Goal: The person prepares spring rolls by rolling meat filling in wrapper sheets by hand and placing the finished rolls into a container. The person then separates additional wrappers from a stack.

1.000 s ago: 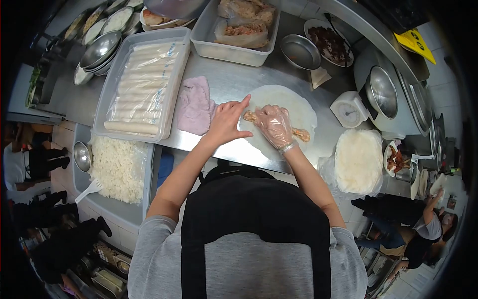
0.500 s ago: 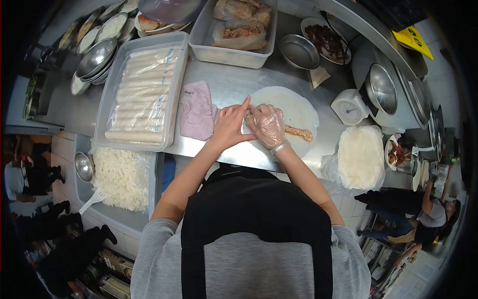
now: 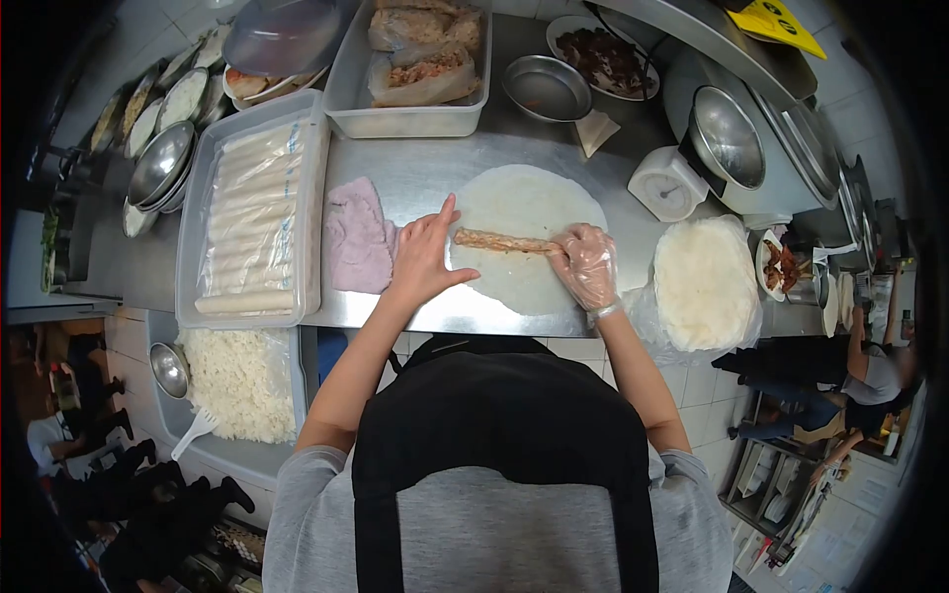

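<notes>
A round, thin white wrapper (image 3: 529, 195) lies flat on the steel counter. Across it runs a long, narrow strip of orange-brown minced filling (image 3: 499, 241). My bare left hand (image 3: 425, 255) rests at the wrapper's left edge, thumb and forefinger spread wide around the strip's left end, holding nothing. Covered by a clear plastic glove, my right hand (image 3: 586, 267) has its fingers bunched on the right end of the filling. Just left of my left hand is a crumpled pink cloth (image 3: 358, 237).
At left, a plastic tub (image 3: 314, 212) holds rows of white rolls under film. Behind stands a tub (image 3: 405, 124) of bagged filling, beside a metal bowl (image 3: 547, 89). To the right are a white scale (image 3: 668, 185) and stacked wrappers (image 3: 704, 282). Rice (image 3: 237, 381) sits lower left.
My right hand has moved from beside my left hand to the right end of the filling. The strip now stretches further across the wrapper. The camera view has shifted; my left hand stays spread.
</notes>
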The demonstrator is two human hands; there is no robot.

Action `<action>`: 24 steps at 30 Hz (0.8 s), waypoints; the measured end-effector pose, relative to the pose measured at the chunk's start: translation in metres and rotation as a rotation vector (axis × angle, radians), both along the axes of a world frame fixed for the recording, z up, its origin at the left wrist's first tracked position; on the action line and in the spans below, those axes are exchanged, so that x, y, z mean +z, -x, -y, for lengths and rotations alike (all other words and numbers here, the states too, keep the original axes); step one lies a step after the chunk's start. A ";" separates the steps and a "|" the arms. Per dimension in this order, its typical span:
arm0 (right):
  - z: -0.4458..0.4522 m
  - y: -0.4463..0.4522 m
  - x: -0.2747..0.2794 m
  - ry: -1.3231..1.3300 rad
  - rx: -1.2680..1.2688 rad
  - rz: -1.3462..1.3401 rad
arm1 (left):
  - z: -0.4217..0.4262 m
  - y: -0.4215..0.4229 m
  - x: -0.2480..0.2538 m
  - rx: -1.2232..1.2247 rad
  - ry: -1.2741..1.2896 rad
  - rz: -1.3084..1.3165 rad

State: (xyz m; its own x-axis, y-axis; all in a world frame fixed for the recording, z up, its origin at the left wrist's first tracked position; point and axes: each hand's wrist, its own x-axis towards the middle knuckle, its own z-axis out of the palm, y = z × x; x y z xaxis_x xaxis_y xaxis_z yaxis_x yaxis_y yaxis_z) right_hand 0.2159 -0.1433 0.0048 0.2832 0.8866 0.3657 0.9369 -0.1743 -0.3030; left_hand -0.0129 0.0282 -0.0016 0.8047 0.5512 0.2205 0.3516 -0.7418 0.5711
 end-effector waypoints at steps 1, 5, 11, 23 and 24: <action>0.008 -0.008 -0.001 0.002 0.014 -0.017 | 0.000 0.000 0.001 -0.005 -0.004 -0.001; 0.025 -0.026 -0.003 -0.063 0.041 -0.132 | 0.001 -0.001 0.002 0.003 -0.011 -0.031; 0.039 -0.050 0.008 -0.014 0.083 -0.267 | 0.002 -0.003 0.002 0.012 -0.026 -0.046; 0.029 -0.048 -0.010 -0.021 0.156 -0.213 | 0.003 -0.004 0.002 0.024 -0.029 -0.054; 0.029 -0.055 -0.016 -0.010 0.175 -0.217 | 0.002 -0.004 0.002 0.029 -0.029 -0.055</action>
